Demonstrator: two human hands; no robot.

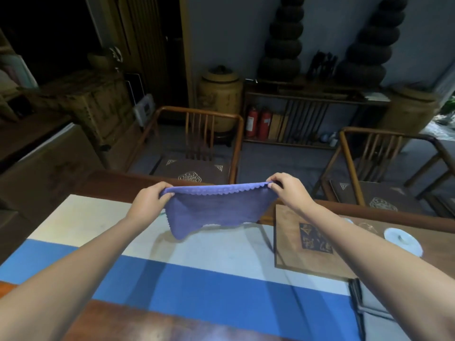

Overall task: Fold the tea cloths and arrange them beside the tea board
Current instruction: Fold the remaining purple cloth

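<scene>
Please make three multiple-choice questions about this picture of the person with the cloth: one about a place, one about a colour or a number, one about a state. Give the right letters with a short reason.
1. Where is the tea board?
A. to the right of the cloth
B. on a chair
C. under the left forearm

2. What colour is the tea cloth?
A. white
B. red
C. purple-blue

3. How is the cloth held?
A. lying folded on the table
B. stretched in the air between both hands
C. hanging from one hand only

Answers:
1 A: the wooden board lies on the table under the right forearm, to the right of the cloth.
2 C: the cloth is purple-blue with a scalloped edge.
3 B: the left hand and right hand each pinch a top corner, and the lower edge hangs free above the mat.
</scene>
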